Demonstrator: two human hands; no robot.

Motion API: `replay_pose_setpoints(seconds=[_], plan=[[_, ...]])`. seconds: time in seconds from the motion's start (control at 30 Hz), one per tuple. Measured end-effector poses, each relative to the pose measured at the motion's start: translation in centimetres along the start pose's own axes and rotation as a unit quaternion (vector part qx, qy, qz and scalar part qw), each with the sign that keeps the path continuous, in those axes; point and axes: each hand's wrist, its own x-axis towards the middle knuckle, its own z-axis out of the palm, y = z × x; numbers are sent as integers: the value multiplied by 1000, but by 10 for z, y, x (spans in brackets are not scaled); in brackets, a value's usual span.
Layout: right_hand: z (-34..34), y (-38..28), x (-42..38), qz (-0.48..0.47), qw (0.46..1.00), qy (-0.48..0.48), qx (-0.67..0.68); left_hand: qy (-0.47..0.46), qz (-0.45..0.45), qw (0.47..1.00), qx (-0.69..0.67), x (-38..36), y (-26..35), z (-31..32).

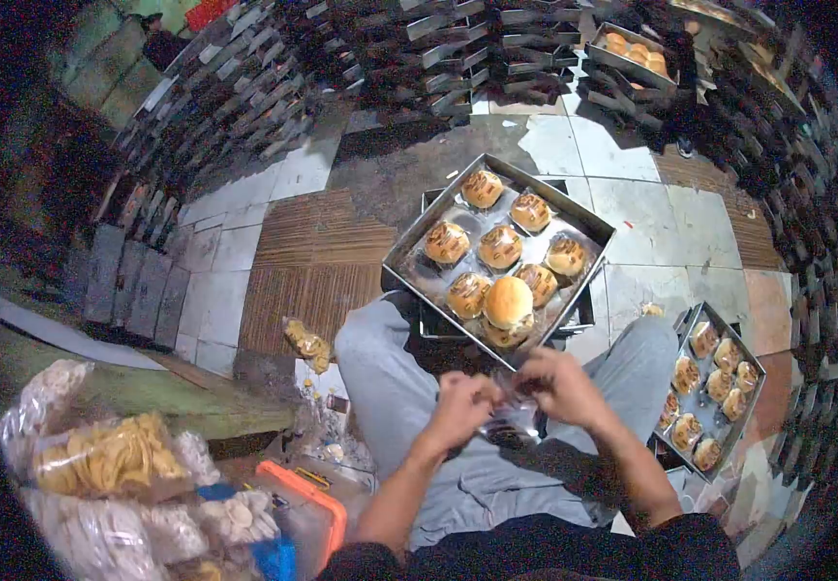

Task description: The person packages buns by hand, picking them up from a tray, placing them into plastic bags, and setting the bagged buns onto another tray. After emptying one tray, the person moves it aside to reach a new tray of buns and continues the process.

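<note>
Between my knees, a square metal tray [402, 257] holds several round buns with dark markings. One plain golden bun [509, 302] rests on top of the others at the tray's near corner. Just below that corner, my left hand [465, 402] and my right hand [556, 382] are close together over my lap. Both have their fingers bent around a clear plastic bag [513, 423]. My right hand is slightly blurred.
A second tray of buns [711, 387] lies beside my right knee. Plastic bags of yellow pieces [114, 455] and an orange-rimmed box [312, 494] are at the lower left. Stacked metal trays [438, 58] surround the tiled floor; another bun tray [632, 58] is at the back right.
</note>
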Motion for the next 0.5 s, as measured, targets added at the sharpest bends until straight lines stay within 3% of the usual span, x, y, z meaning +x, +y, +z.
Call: replay_pose_setpoints(seconds=[0.03,0.07,0.1,0.13,0.17,0.2,0.23,0.33,0.47,0.5], plan=[[-15,-9,5,32,998,-57,8,-43,23,991,122,12,-1,-11],[-21,-17,3,66,991,-112,16,-19,73,983,170,23,19,-32],[-21,-27,-2,70,991,-109,20,5,124,969,214,31,44,-51],[-18,-37,-4,30,997,-45,59,1,126,969,214,34,60,-60],[-16,-43,-7,-9,995,19,97,35,191,953,234,37,73,-67],[-6,-40,-11,-5,998,23,50,70,254,932,251,40,79,-70],[-1,-37,-14,-1,999,22,49,68,254,932,248,41,78,-73],[10,-41,-12,-108,988,96,-61,78,279,899,327,39,65,-71],[33,-33,-10,-63,997,41,-29,85,285,886,357,29,52,-68],[36,-35,-6,-29,999,9,-22,58,280,908,306,25,55,-70]])
